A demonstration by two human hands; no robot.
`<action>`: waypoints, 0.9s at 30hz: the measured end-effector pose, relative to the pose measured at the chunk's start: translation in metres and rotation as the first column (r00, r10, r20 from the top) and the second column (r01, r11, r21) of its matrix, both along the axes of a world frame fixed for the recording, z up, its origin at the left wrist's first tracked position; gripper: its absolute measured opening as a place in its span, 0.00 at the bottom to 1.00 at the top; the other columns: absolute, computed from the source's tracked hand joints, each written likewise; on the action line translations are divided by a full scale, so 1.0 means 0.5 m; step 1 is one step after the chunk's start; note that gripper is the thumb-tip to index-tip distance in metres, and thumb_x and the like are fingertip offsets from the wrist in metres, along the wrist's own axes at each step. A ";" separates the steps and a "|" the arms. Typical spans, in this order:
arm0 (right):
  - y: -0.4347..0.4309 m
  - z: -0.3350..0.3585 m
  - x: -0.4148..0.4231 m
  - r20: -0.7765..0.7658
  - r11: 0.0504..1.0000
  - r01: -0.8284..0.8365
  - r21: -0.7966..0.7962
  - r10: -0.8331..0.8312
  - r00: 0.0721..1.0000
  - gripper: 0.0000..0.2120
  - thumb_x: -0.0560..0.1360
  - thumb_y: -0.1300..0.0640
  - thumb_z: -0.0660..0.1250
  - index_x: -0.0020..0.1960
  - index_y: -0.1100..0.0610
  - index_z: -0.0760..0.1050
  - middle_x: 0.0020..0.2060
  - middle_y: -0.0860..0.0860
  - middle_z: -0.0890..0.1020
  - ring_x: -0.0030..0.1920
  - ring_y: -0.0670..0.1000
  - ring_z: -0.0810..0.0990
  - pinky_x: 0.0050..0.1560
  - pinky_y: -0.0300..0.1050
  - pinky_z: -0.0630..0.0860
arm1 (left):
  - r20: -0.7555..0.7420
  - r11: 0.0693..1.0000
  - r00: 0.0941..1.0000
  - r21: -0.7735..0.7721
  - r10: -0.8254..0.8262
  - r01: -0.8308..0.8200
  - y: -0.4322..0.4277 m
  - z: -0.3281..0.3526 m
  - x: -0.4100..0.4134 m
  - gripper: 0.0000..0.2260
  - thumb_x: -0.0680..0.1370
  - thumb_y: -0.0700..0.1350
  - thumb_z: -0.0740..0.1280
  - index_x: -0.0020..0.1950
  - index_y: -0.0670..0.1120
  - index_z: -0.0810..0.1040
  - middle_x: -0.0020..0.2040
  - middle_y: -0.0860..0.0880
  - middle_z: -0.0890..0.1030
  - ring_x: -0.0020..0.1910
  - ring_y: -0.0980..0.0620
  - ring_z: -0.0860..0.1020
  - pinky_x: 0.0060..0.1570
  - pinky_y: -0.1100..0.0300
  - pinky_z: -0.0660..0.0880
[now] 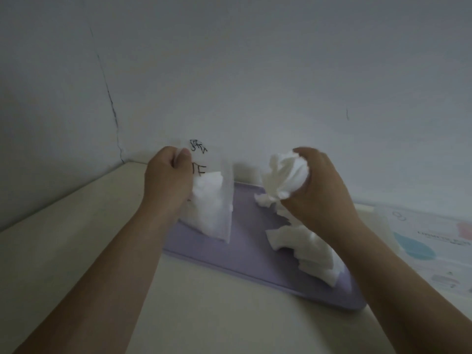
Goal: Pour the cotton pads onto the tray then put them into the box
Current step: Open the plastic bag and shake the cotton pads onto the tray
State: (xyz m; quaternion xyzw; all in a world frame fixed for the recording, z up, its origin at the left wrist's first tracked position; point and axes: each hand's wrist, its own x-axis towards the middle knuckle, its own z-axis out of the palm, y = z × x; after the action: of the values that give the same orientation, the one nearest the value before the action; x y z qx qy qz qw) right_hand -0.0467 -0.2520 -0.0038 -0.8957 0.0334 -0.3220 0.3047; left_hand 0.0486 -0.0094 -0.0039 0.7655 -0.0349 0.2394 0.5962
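A lilac tray (pixel 245 254) lies on the pale table. My left hand (pixel 166 180) grips the top edge of a clear box (pixel 217 190) with black lettering, standing tilted on the tray's left part. White cotton pads fill its lower half. My right hand (pixel 316 185) holds a bunch of white cotton pads (pixel 283 175) above the tray, to the right of the box. More cotton pads (pixel 306 251) lie in a loose heap on the tray's right side, partly hidden under my right forearm. A small clump (pixel 264 200) sits near the tray's far edge.
A clear plastic bag (pixel 434 241) with pastel print lies on the table to the right of the tray. A grey wall (pixel 255 72) stands close behind the table, with a corner at the left.
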 end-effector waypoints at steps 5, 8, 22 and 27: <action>0.006 -0.033 0.008 -0.553 0.961 -0.174 -0.215 0.028 0.833 0.62 0.62 0.40 0.83 0.85 0.49 0.50 0.81 0.53 0.60 0.82 0.57 0.58 0.80 0.55 0.60 | 0.055 0.996 0.994 0.005 -0.093 0.093 -0.028 0.017 -0.027 0.16 0.83 0.52 0.60 0.46 0.40 0.73 0.37 0.47 0.73 0.35 0.51 0.70 0.38 0.51 0.72; 0.013 -0.009 -0.006 -0.533 0.949 -0.172 -0.263 0.005 0.846 0.57 0.67 0.36 0.79 0.85 0.47 0.50 0.85 0.50 0.52 0.85 0.55 0.47 0.83 0.61 0.51 | 0.053 0.984 0.989 -0.106 -0.136 0.141 -0.031 0.026 -0.036 0.14 0.84 0.47 0.62 0.44 0.38 0.70 0.38 0.47 0.71 0.37 0.54 0.68 0.38 0.57 0.64; 0.042 -0.005 -0.004 0.066 0.934 -0.334 0.126 0.328 0.942 0.08 0.72 0.61 0.80 0.49 0.53 0.85 0.50 0.46 0.85 0.42 0.46 0.84 0.44 0.31 0.77 | 0.021 0.892 0.895 -0.081 -0.445 0.445 -0.099 0.027 -0.100 0.13 0.83 0.46 0.64 0.45 0.38 0.72 0.39 0.48 0.70 0.38 0.54 0.69 0.40 0.56 0.65; 0.050 0.003 -0.015 -0.117 0.866 -0.397 0.305 0.448 0.886 0.15 0.69 0.59 0.82 0.53 0.51 0.83 0.49 0.45 0.86 0.43 0.43 0.85 0.40 0.37 0.80 | 0.043 0.897 0.901 -0.089 -0.431 0.433 -0.110 0.032 -0.108 0.14 0.85 0.45 0.63 0.44 0.37 0.71 0.37 0.47 0.68 0.36 0.53 0.66 0.36 0.58 0.63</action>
State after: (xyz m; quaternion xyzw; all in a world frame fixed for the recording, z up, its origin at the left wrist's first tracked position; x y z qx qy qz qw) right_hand -0.0544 -0.2270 -0.0023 -0.8564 -0.0923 -0.1552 0.4837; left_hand -0.0053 -0.0644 0.0120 0.7064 -0.1989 0.1110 0.6702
